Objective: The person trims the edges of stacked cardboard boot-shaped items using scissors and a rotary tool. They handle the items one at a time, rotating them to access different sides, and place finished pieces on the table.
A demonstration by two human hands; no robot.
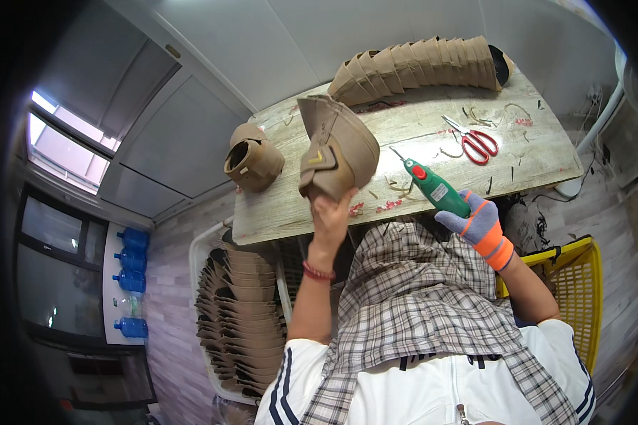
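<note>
My bare left hand, with a red bracelet at the wrist, is closed on a tan baseball cap. The cap is raised over the table's near side, and a small yellow mark shows on it. In a grey and orange glove, my right hand grips a green handheld electric tool with a red button. Its thin metal tip points up and left toward the cap, apart from it. Red-handled scissors lie on the table just beyond the tool. Left of the held cap rests another tan cap.
A long row of nested tan caps lies along the table's far edge. Dark trimmings are scattered on the wooden tabletop. A white bin of stacked caps stands below left, a yellow basket below right.
</note>
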